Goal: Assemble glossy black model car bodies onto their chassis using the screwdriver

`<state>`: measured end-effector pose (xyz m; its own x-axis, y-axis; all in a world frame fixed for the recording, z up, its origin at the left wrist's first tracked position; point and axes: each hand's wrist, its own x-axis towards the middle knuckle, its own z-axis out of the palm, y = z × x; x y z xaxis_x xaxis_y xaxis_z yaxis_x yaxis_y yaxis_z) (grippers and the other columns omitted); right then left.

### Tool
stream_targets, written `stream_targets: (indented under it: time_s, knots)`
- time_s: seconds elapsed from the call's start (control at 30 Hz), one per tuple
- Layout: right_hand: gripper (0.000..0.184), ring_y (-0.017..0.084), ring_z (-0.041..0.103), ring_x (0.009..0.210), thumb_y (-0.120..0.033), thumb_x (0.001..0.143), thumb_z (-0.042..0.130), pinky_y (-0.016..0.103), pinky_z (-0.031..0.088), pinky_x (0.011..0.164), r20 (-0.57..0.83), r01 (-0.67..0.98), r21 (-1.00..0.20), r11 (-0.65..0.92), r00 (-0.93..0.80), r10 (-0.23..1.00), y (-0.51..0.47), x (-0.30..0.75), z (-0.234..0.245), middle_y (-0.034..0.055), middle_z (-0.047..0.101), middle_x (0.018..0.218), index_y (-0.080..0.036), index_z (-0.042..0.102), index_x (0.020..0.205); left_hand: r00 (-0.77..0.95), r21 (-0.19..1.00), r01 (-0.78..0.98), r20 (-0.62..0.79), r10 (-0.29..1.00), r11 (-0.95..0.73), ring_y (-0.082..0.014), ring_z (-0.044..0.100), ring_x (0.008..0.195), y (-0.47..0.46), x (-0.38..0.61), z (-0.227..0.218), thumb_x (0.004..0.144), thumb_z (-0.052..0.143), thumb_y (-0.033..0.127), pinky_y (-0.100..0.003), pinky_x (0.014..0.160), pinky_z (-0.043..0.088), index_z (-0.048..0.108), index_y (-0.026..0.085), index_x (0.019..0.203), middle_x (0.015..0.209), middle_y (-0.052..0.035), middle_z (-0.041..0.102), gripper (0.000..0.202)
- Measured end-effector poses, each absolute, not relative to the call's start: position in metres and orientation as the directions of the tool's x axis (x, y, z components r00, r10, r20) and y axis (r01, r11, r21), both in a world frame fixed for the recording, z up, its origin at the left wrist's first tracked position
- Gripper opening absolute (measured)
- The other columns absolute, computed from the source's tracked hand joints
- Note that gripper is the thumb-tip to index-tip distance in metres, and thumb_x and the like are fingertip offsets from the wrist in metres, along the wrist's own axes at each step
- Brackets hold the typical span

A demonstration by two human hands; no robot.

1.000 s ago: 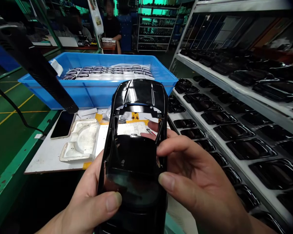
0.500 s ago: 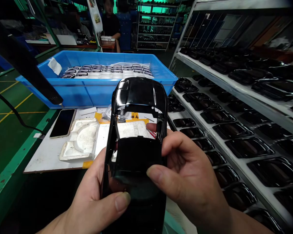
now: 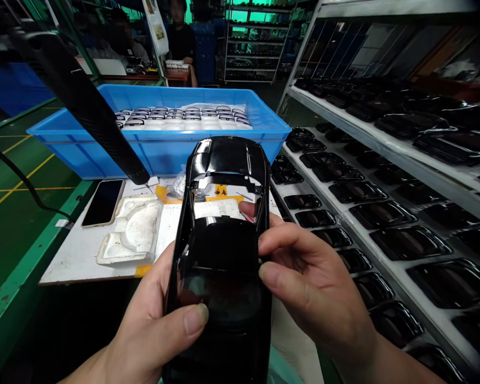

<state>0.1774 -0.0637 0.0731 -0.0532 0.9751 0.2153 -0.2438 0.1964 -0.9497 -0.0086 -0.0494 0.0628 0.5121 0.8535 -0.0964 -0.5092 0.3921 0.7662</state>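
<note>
A glossy black model car body shell fills the lower middle of the view, its nose pointing away from me and its window openings empty. My left hand grips its left side from below, with the thumb lying across the lower body. My right hand holds the right side, thumb and fingers on the edge near the window opening, and one fingertip shows through the opening. The shell hides the middle of the bench behind it.
A blue plastic crate holds rows of small dark parts. Below it, a white bench board carries a phone and a white moulded tray. Shelves of black shells stand right. A black rod hangs upper left.
The shell has shifted slightly in my hands, and my right thumb has moved along its edge. The black rod's tip has swung right since half a second ago.
</note>
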Motion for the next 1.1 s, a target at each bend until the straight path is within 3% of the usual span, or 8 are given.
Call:
stream_targets:
  time_s: [0.13, 0.27, 0.43, 0.53, 0.63, 0.77, 0.97, 1.1]
  knots:
    - [0.008, 0.013, 0.062, 0.097, -0.025, 0.087, 0.076, 0.025, 0.055, 0.087, 0.204, -0.201, -0.959, 0.2, -0.003, 0.979, -0.063, 0.175, 0.072, 0.0001, 0.06, 0.102, -0.027, 0.069, 0.091, 0.549, 0.824, -0.407, -0.124, 0.827, 0.394, -0.0275, 0.072, 0.099, -0.048, -0.014, 0.062, 0.083, 0.077, 0.033, -0.024, 0.072, 0.058, 0.058, 0.024, 0.136, 0.114, -0.0103, 0.073, 0.056]
    - [0.031, 0.012, 0.056, 0.077, -0.036, 0.08, 0.083, 0.023, 0.051, 0.071, 0.099, -0.185, -0.976, 0.116, 0.098, 0.99, -0.062, 0.165, 0.07, -0.0023, 0.056, 0.08, -0.023, 0.055, 0.08, 0.566, 0.89, -0.313, -0.104, 0.818, 0.33, -0.0255, 0.071, 0.1, -0.047, -0.016, 0.056, 0.086, 0.077, 0.033, -0.025, 0.075, 0.059, 0.056, 0.026, 0.136, 0.12, -0.0091, 0.071, 0.056]
    - [0.05, 0.011, 0.053, 0.073, -0.046, 0.07, 0.09, 0.02, 0.046, 0.06, 0.0, -0.218, -0.976, 0.025, 0.114, 0.993, -0.054, 0.161, 0.068, -0.0018, 0.057, 0.08, -0.021, 0.047, 0.075, 0.531, 0.901, -0.321, -0.084, 0.843, 0.291, -0.0219, 0.069, 0.105, -0.044, -0.015, 0.048, 0.086, 0.078, 0.028, -0.021, 0.081, 0.057, 0.055, 0.03, 0.138, 0.126, -0.0058, 0.068, 0.056]
    - [0.038, 0.009, 0.053, 0.072, -0.048, 0.082, 0.08, 0.018, 0.046, 0.063, 0.065, -0.166, -0.983, 0.076, 0.074, 0.995, -0.05, 0.167, 0.066, -0.0019, 0.055, 0.078, -0.02, 0.055, 0.075, 0.576, 0.868, -0.33, -0.125, 0.808, 0.37, -0.0251, 0.068, 0.111, -0.041, -0.019, 0.05, 0.088, 0.075, 0.03, -0.023, 0.082, 0.057, 0.056, 0.03, 0.138, 0.128, -0.0076, 0.068, 0.054]
    - [0.015, 0.007, 0.06, 0.083, -0.041, 0.095, 0.067, 0.017, 0.052, 0.078, 0.143, -0.14, -0.979, 0.147, 0.04, 0.989, -0.05, 0.174, 0.063, -0.0015, 0.06, 0.09, -0.027, 0.072, 0.09, 0.608, 0.818, -0.379, -0.132, 0.783, 0.432, -0.0282, 0.068, 0.111, -0.04, -0.023, 0.053, 0.089, 0.073, 0.03, -0.032, 0.088, 0.058, 0.06, 0.028, 0.134, 0.126, -0.0094, 0.069, 0.046]
    - [0.023, 0.007, 0.066, 0.1, -0.045, 0.103, 0.052, 0.017, 0.054, 0.089, 0.111, -0.227, -0.968, 0.111, 0.01, 0.994, -0.055, 0.179, 0.061, -0.0024, 0.067, 0.103, -0.039, 0.073, 0.109, 0.617, 0.762, -0.442, -0.125, 0.777, 0.473, -0.0288, 0.069, 0.108, -0.04, -0.023, 0.052, 0.088, 0.073, 0.03, -0.032, 0.086, 0.058, 0.064, 0.026, 0.129, 0.121, -0.0105, 0.071, 0.041]
    - [0.024, 0.008, 0.065, 0.088, -0.029, 0.086, 0.079, 0.02, 0.057, 0.08, 0.059, -0.298, -0.954, 0.038, -0.061, 0.996, -0.059, 0.178, 0.067, -0.0034, 0.068, 0.094, -0.035, 0.069, 0.107, 0.615, 0.759, -0.451, -0.116, 0.78, 0.469, -0.0294, 0.071, 0.104, -0.043, -0.024, 0.047, 0.082, 0.081, 0.035, -0.033, 0.084, 0.059, 0.06, 0.025, 0.132, 0.121, -0.0113, 0.07, 0.056]
    - [0.026, 0.01, 0.062, 0.079, -0.036, 0.079, 0.085, 0.02, 0.054, 0.071, 0.029, -0.177, -0.983, 0.042, 0.076, 0.997, -0.056, 0.169, 0.068, -0.0028, 0.067, 0.089, -0.029, 0.066, 0.097, 0.591, 0.838, -0.329, -0.176, 0.787, 0.434, -0.024, 0.07, 0.101, -0.045, -0.021, 0.039, 0.081, 0.083, 0.029, -0.027, 0.08, 0.056, 0.057, 0.024, 0.132, 0.116, -0.0085, 0.071, 0.057]
